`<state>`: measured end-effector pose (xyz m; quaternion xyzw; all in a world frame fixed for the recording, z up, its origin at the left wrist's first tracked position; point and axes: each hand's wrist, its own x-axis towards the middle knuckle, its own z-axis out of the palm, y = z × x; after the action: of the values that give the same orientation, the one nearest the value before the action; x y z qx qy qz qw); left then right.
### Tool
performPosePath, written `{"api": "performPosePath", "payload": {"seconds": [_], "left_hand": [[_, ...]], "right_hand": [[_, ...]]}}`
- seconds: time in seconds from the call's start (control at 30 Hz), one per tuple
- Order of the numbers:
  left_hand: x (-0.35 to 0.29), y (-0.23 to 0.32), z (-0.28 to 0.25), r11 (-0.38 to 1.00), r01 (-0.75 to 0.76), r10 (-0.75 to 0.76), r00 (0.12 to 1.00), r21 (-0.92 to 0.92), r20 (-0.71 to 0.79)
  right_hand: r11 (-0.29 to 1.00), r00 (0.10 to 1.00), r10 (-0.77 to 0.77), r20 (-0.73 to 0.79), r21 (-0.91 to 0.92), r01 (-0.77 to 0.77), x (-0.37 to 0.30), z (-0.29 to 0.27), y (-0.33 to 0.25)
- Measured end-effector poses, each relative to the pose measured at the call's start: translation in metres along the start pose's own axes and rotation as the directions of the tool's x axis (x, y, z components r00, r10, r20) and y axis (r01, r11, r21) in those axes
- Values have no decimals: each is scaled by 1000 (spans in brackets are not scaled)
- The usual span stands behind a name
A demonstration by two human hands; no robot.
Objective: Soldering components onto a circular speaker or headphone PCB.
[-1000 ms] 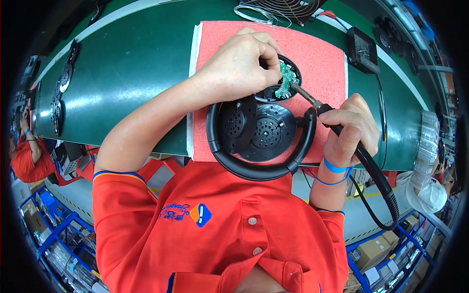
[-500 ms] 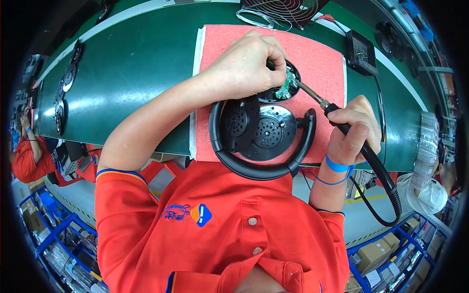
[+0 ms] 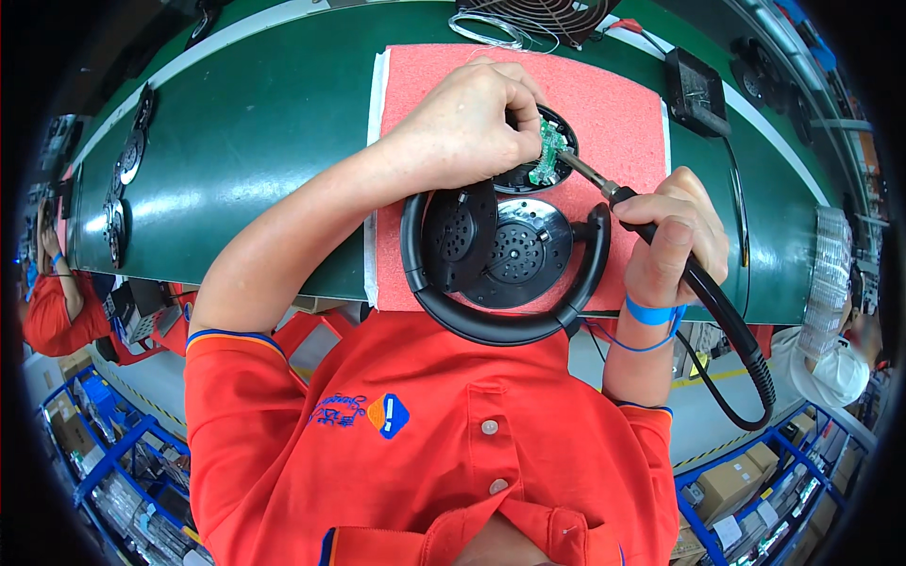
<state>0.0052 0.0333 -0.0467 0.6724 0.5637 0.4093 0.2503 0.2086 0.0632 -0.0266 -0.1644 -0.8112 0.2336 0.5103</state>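
My left hand (image 3: 477, 123) is closed in a pinch over the edge of an open black oval ear cup (image 3: 516, 181). Whatever sits between its fingertips is hidden. Inside the cup lies a small green circuit board (image 3: 547, 162). A soldering iron (image 3: 725, 316) is gripped in my right hand (image 3: 678, 236), its metal tip slanting left to the board's right edge; I cannot tell whether they touch. Nearer to me rests a black headphone headband (image 3: 500, 332), curved around a round black perforated plate (image 3: 519, 253). A smaller perforated black part (image 3: 459, 236) overlaps that plate's left side.
A pink foam mat (image 3: 618, 123) lies under the work on a green bench (image 3: 255, 123). Behind it are coiled wire (image 3: 486, 34) and a fan guard (image 3: 557, 17). A black tray (image 3: 696, 92) stands right, clear stacked trays (image 3: 827, 269) farther right. Black parts (image 3: 132, 156) line the left.
The soldering iron's tip has moved slightly left, closer in over the circuit board. My left hand keeps its pinch at the cup; the whole view has shifted slightly.
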Motion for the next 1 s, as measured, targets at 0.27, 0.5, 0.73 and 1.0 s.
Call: {"api": "performPosePath", "payload": {"seconds": [0.27, 0.5, 0.73, 1.0], "left_hand": [[0, 1, 0, 1000, 12, -12, 1000, -2, 4], [-1, 7, -5, 990, 142, -142, 984, 10, 110], [-1, 6, -5, 992, 129, -129, 987, 14, 99], [0, 7, -4, 991, 135, -136, 986, 20, 95]], "right_hand": [[998, 996, -64, 59, 28, 62, 1, -3, 8], [998, 997, -58, 52, 40, 56, 2, -1, 7], [997, 996, -67, 63, 30, 65, 5, -1, 6], [993, 992, -110, 57, 46, 107, 6, 0, 8]]}}
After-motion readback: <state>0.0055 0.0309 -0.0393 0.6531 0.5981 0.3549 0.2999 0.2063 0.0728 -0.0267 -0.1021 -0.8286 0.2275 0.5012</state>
